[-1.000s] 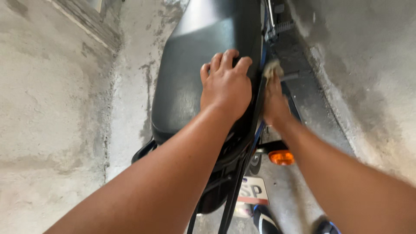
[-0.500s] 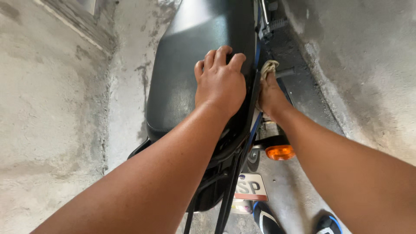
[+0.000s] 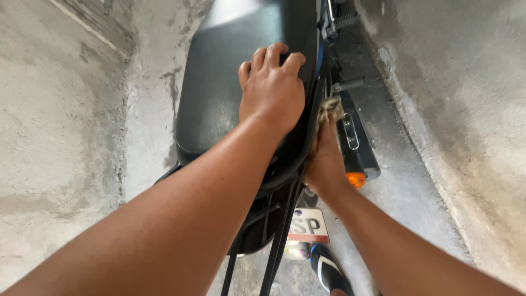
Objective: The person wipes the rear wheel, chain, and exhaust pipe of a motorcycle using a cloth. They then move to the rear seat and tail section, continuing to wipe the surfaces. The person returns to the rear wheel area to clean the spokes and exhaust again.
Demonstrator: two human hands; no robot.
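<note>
Arms both extended forward and down over the rear of a parked motorcycle. Left hand (image 3: 272, 85) lies palm-down on the black seat (image 3: 219, 93), fingers (image 3: 263, 57) slightly spread and curled at the tips, pressing the seat surface near its right edge; nothing gripped. Right hand (image 3: 324, 159) is tucked down along the seat's right side, fingers closed around a dirty pale rag (image 3: 330, 107), rag bunched at the fingertips and pressed against the bike's side just under the seat edge, beside the dark side panel (image 3: 356, 142). Orange turn signal (image 3: 355, 179) sits just right of the right wrist. Licence plate (image 3: 309, 226) below, dark shoe (image 3: 329, 271) under it on the concrete floor (image 3: 416, 186).

Versus half a second ago: right hand and rag have pulled back toward the tail, now beside the signal rather than up by the footpeg area. Left hand holds the same spot on the seat, same grip.
</note>
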